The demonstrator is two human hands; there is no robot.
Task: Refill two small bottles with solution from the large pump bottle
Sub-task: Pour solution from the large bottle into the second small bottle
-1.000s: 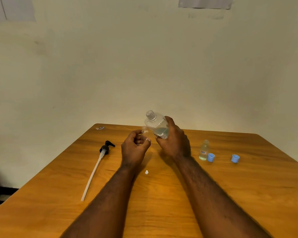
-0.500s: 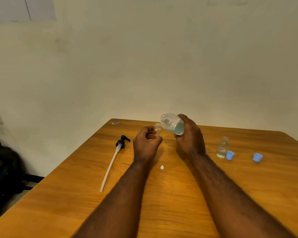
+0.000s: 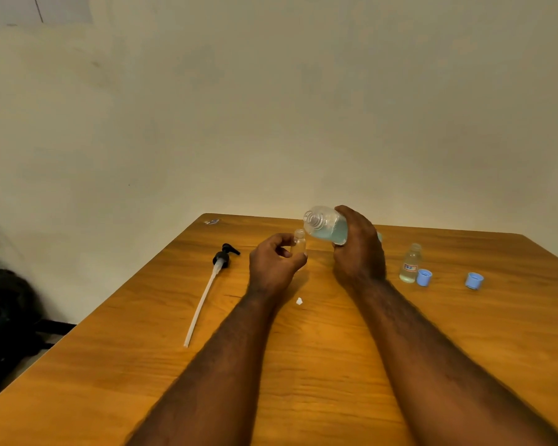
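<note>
My right hand (image 3: 360,252) grips the large clear bottle (image 3: 326,224), which has bluish liquid inside and is tipped on its side, its open threaded mouth pointing left. My left hand (image 3: 273,263) holds a small clear bottle (image 3: 299,242) upright, its open neck just below and left of the large bottle's mouth. A second small bottle (image 3: 409,263) with pale liquid and a label stands uncapped on the table to the right. Two blue caps, one (image 3: 424,278) beside that bottle and another (image 3: 474,280) farther right, rest on the table.
The removed black pump head with its long white tube (image 3: 207,289) lies on the wooden table (image 3: 303,365) at the left. A small white scrap (image 3: 299,301) lies between my forearms. A dark bag (image 3: 4,317) sits on the floor at the left.
The large bottle has tilted from nearly upright to lying sideways, its mouth now close above the small bottle's neck. The view has shifted, moving everything right in frame.
</note>
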